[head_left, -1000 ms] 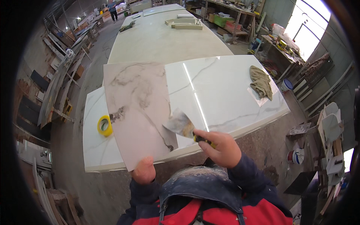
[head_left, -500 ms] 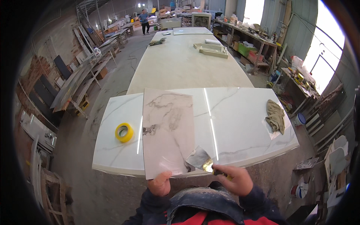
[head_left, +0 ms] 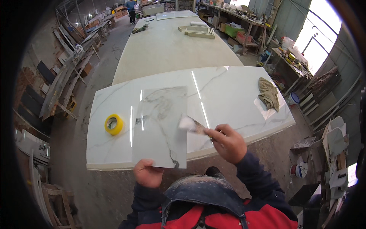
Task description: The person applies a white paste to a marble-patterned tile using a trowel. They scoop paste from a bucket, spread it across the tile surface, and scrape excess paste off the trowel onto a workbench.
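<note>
My left hand point(head_left: 148, 173) grips the near left corner of a thin grey marble-patterned panel point(head_left: 162, 118), its thumb on top and its fingers hidden underneath. The panel overlaps a white marble-look slab point(head_left: 228, 99). My right hand point(head_left: 229, 144) is closed around the handle of a wide-bladed scraper point(head_left: 190, 125). The blade is blurred and crosses over the panel's right edge; whether it touches the surface I cannot tell. To the left of the panel, a yellow roll of tape point(head_left: 114, 124) lies on the slab.
A crumpled olive cloth point(head_left: 268, 94) lies at the slab's right end. Beyond the slab stretches a long pale table point(head_left: 171, 53), with a frame-like piece point(head_left: 196, 31) and a power tool point(head_left: 140, 28) on it. Cluttered benches line both sides. A person point(head_left: 131, 9) stands far back.
The panel has tilted, its surface turning from pinkish to grey. My right hand has raised the scraper from beside the panel's near right corner to farther up its right edge. The whole view has shifted.
</note>
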The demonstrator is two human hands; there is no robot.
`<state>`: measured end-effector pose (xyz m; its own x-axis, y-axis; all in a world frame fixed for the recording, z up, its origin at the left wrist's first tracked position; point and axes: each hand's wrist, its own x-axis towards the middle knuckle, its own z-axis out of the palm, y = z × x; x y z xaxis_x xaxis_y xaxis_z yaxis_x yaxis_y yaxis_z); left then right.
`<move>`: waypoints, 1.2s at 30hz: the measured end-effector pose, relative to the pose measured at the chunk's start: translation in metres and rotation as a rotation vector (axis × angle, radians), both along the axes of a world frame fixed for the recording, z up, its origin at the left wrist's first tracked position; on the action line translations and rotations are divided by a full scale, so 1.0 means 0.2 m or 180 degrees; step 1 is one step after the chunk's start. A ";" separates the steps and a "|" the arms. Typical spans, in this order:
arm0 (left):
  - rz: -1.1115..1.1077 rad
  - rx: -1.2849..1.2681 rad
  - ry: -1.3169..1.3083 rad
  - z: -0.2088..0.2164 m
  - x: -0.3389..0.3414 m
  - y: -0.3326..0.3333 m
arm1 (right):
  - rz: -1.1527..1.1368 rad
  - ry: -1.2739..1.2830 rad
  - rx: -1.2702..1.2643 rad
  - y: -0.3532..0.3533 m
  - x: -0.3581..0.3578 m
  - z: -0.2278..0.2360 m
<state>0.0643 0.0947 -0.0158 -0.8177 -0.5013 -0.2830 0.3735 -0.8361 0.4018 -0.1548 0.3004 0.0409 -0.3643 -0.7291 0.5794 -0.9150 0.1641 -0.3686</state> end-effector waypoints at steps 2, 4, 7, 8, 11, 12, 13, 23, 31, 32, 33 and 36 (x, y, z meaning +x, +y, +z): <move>0.0189 -0.0189 0.0059 -0.01 0.02 -0.03 | 0.0157 -0.0523 0.0242 -0.02 0.07 -0.09; 0.0244 -0.0228 0.0223 -0.03 0.05 -0.06 | 0.0275 -0.0868 0.0200 -0.02 0.12 -0.12; 0.0462 -0.0294 -0.0195 0.02 0.06 -0.04 | 0.0146 -0.0886 0.0358 -0.02 0.17 -0.13; 0.0377 -0.0383 -0.0067 -0.02 0.09 -0.07 | 0.0039 -0.0862 0.0501 -0.02 0.19 -0.11; 0.0444 -0.0335 0.0152 -0.10 0.14 -0.13 | -0.0333 -0.0680 0.1011 0.03 0.18 -0.21; 0.0693 -0.0123 0.0083 -0.04 0.12 -0.11 | -0.0477 -0.0601 0.1199 0.06 0.17 -0.24; 0.0986 0.0088 0.0011 0.01 0.11 -0.10 | -0.0594 -0.0868 0.0985 0.08 0.16 -0.24; 0.1033 -0.0763 -0.0155 -0.03 0.20 -0.12 | -0.0128 -0.2653 0.0791 0.16 0.13 0.28; 0.0880 -0.1109 -0.0133 -0.06 0.22 -0.09 | 0.0263 -0.1733 0.0767 0.05 0.22 0.20; 0.0753 -0.1326 -0.0057 -0.13 0.29 -0.13 | 0.0202 -0.1700 0.0888 0.05 0.23 0.17; 0.0557 -0.1492 0.0061 -0.23 0.36 -0.18 | 0.0184 -0.1690 0.0823 0.06 0.25 0.17; 0.0611 -0.1259 -0.0181 -0.18 0.35 -0.15 | 0.0021 -0.1777 0.0847 0.07 0.32 0.09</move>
